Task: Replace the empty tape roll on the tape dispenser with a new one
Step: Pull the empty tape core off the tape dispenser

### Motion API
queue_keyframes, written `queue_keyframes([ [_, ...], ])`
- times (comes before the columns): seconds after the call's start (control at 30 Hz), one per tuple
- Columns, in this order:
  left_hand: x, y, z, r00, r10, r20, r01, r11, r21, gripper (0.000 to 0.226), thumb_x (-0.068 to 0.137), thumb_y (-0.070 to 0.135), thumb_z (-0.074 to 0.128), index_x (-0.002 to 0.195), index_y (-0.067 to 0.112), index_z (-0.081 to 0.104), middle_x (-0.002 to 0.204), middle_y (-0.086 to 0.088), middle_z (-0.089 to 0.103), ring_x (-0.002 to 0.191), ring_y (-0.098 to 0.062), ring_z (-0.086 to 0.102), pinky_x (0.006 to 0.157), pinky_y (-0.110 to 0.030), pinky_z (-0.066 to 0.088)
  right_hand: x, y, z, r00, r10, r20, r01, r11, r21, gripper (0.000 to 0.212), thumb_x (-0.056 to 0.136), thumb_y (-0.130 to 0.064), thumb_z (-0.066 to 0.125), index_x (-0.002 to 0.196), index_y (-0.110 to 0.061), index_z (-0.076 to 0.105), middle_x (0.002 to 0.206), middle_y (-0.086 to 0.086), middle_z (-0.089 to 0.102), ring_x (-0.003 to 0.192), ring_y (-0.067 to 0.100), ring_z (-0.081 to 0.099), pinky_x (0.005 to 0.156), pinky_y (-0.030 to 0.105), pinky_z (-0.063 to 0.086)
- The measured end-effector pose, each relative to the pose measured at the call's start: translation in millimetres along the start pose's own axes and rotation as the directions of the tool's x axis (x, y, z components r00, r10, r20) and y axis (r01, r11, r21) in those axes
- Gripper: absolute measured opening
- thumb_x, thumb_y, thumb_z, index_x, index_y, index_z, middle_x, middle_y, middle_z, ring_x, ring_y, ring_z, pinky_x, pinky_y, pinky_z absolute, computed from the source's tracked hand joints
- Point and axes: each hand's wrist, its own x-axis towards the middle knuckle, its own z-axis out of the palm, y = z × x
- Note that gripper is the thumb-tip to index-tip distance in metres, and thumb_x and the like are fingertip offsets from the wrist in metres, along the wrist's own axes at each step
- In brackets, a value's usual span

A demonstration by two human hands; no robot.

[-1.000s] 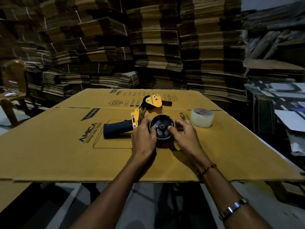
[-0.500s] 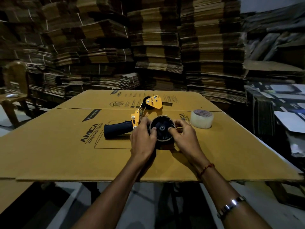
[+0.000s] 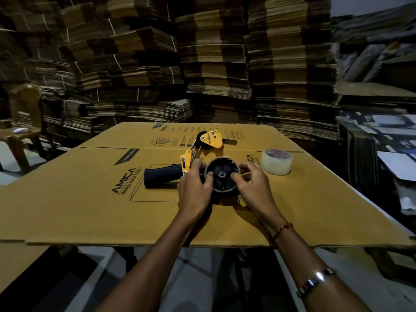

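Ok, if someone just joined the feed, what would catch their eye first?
Both hands, left hand and right hand, grip the black wheel of the yellow tape dispenser lying mid-cardboard sheet. A new tape roll sits just right of them, with stacked flattened boxes walling the background.

Dim storeroom. Rear wall hidden behind tall stacks of flattened corrugated cartons point(image 3: 211, 64), bundled, brown. Right side: more flattened boxes and printed sheets point(image 3: 382, 131), piled unevenly. Left edge: wooden chair point(image 3: 24, 122), small white object on seat. Foreground: large flattened printed carton point(image 3: 90, 199) as work surface. Pale floor point(image 3: 202, 278) below.
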Motion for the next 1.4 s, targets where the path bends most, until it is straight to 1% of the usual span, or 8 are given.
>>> queue_keyframes([
  [0.23, -3, -12, -11, 0.897, -0.024, 0.441, 0.175, 0.936, -0.305, 0.086, 0.078, 0.067, 0.067, 0.147, 0.029, 0.034, 0.136, 0.011, 0.054, 0.123, -0.009, 0.056, 0.099, -0.03, 0.051, -4, 0, -2, 0.997, 0.072, 0.006, -0.073, 0.992, 0.104, 0.028, 0.101, -0.033, 0.053, 0.083, -0.021, 0.071, 0.066, -0.009, 0.065, 0.062, 0.005, 0.06, 0.055, 0.024, 0.045],
  [0.37, 0, -19, -18, 0.845, 0.026, 0.535, 0.112, 0.968, -0.224, 0.123, 0.065, 0.051, 0.087, 0.157, 0.034, 0.007, 0.153, 0.01, 0.037, 0.136, -0.009, 0.041, 0.11, -0.026, 0.037, -5, -3, -4, 0.996, 0.068, 0.051, -0.075, 0.986, 0.146, 0.03, 0.102, -0.038, 0.051, 0.089, -0.021, 0.073, 0.065, -0.011, 0.065, 0.06, 0.002, 0.059, 0.056, 0.023, 0.044],
  [0.5, 6, -26, -27, 0.836, 0.031, 0.547, 0.105, 0.971, -0.215, 0.12, 0.067, 0.048, 0.086, 0.158, 0.034, 0.009, 0.15, 0.01, 0.04, 0.135, -0.011, 0.043, 0.106, -0.024, 0.039, -15, -11, -11, 0.962, 0.031, 0.273, -0.099, 0.966, 0.238, 0.047, 0.088, -0.055, 0.061, 0.125, -0.025, 0.062, 0.114, -0.012, 0.068, 0.106, 0.004, 0.065, 0.082, 0.025, 0.057],
  [0.7, 10, -29, -31, 0.768, 0.046, 0.639, 0.07, 0.986, -0.154, 0.135, 0.063, 0.047, 0.09, 0.156, 0.039, -0.007, 0.158, 0.006, 0.032, 0.142, -0.013, 0.035, 0.116, -0.033, 0.033, -22, -14, -11, 0.885, 0.06, 0.462, -0.169, 0.965, 0.199, 0.103, 0.074, -0.04, 0.085, 0.156, -0.03, 0.025, 0.146, -0.01, 0.049, 0.134, 0.008, 0.048, 0.109, 0.032, 0.045],
  [0.93, 8, -30, -25, 0.791, 0.044, 0.611, 0.058, 0.987, -0.148, 0.138, 0.062, 0.048, 0.09, 0.154, 0.042, -0.013, 0.158, 0.003, 0.034, 0.142, -0.017, 0.038, 0.117, -0.036, 0.034, -19, -22, 1, 0.887, 0.045, 0.459, -0.136, 0.977, 0.166, 0.112, 0.074, -0.033, 0.086, 0.158, -0.035, 0.011, 0.141, -0.012, 0.04, 0.132, 0.009, 0.044, 0.108, 0.028, 0.042],
  [1.1, 11, -33, -21, 0.76, 0.007, 0.65, 0.12, 0.981, -0.15, 0.137, 0.053, 0.061, 0.089, 0.152, 0.048, -0.006, 0.158, 0.008, 0.034, 0.144, -0.018, 0.036, 0.117, -0.046, 0.035, -18, -23, 2, 0.902, 0.043, 0.43, -0.135, 0.973, 0.186, 0.102, 0.078, -0.023, 0.084, 0.156, -0.031, 0.019, 0.125, -0.022, 0.046, 0.112, -0.006, 0.051, 0.086, 0.006, 0.047],
  [1.23, 11, -40, -18, 0.831, 0.034, 0.555, 0.033, 0.993, -0.11, 0.112, 0.05, 0.06, 0.089, 0.144, 0.034, 0.034, 0.134, 0.015, 0.058, 0.122, -0.009, 0.057, 0.102, -0.043, 0.05, -15, -17, 10, 0.905, 0.052, 0.421, -0.13, 0.979, 0.157, 0.102, 0.074, -0.024, 0.087, 0.155, -0.029, 0.024, 0.137, -0.01, 0.051, 0.127, 0.008, 0.052, 0.109, 0.031, 0.045],
  [1.4, 10, -40, -22, 0.857, 0.051, 0.514, -0.008, 0.996, -0.085, 0.098, 0.054, 0.051, 0.089, 0.139, 0.036, 0.043, 0.126, 0.017, 0.063, 0.113, -0.005, 0.062, 0.096, -0.038, 0.054, -10, -12, 14, 0.915, 0.033, 0.402, -0.094, 0.987, 0.133, 0.098, 0.067, -0.029, 0.091, 0.148, -0.031, 0.035, 0.138, -0.007, 0.055, 0.126, 0.01, 0.055, 0.11, 0.041, 0.046],
])
